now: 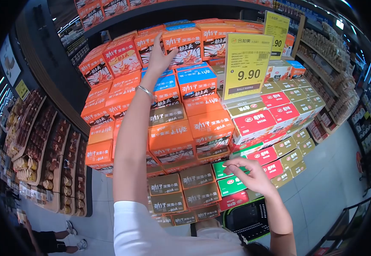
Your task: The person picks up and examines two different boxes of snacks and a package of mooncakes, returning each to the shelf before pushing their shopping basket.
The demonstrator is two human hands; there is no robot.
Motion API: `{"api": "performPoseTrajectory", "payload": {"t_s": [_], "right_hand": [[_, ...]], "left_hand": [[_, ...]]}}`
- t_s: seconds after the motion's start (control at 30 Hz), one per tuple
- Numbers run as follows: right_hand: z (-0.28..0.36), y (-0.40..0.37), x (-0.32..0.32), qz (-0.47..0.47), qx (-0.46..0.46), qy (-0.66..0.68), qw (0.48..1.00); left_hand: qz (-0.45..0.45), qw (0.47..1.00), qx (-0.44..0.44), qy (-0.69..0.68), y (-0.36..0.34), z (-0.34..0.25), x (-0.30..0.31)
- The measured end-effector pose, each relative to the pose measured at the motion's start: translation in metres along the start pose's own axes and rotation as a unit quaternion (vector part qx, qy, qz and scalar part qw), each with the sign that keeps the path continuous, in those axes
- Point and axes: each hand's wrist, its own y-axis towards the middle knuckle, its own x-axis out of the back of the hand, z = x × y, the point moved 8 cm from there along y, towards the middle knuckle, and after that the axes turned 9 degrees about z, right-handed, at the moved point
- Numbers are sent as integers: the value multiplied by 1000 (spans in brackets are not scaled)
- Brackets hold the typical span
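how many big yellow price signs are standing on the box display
2. The nearer sign, reading 9.90, stands beside the red boxes; the farther sign is behind it, partly covered. Others may be hidden.

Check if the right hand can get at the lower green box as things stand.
Probably yes: the right hand is right beside the lower green box, and its top looks uncovered. Whether the box is wedged in, I can't tell.

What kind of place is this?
Most likely a supermarket or snack shop: a yellow sign shows 9.90 and the word SALE, orange boxes are piled in a large display, and shelving packed with goods stands nearby.
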Motion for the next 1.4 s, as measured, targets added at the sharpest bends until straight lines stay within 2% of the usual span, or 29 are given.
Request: {"api": "performPoseTrajectory", "payload": {"t_s": [0.07,0.2,0.27,0.33,0.43,0.47,0.53,0.6,0.73,0.8,0.93,1.03,1.13,1.2,1.33,1.4], "right_hand": [[-14,-10,-7,-19,-12,66,998],[-3,-29,-21,12,-18,22,1000],[-10,-40,-23,8,-26,40,999],[-17,-48,-23,-6,-30,72,997],[-28,-59,-25,-45,-42,110,992],[-26,-62,-28,-44,-37,111,992],[-23,-66,-33,-26,-56,111,992],[-14,-71,-34,-20,-31,83,996],[-19,-89,-38,-25,-45,93,994],[-21,-97,-36,-30,-51,76,995],[-24,-101,-37,-30,-56,89,994],[-20,-100,-41,-19,-55,99,993],[-15,-100,-45,-1,-46,96,994],[-11,-100,-46,12,-23,89,996],[-11,-105,-48,31,-12,102,994],[-20,-109,-48,26,-16,110,994]], "left_hand": [[7,1000,14,-21,-1,2,-1],[22,997,26,-70,3,5,-3],[23,996,17,-83,5,6,-5],[-27,996,82,-26,3,12,1],[-18,993,112,-30,-4,1,2],[-19,994,109,-25,-1,4,3],[8,998,27,47,10,10,-2],[-8,998,36,43,8,4,1],[22,998,39,-33,3,-4,-2],[4,998,47,48,4,-5,1],[-3,996,56,74,-1,-11,2],[6,998,58,23,-2,-12,2],[-27,995,51,83,-7,-15,6],[-63,986,25,151,-19,-49,15],[-89,981,-15,173,-44,-94,31],[-86,995,-54,15,-65,-118,40]]}}
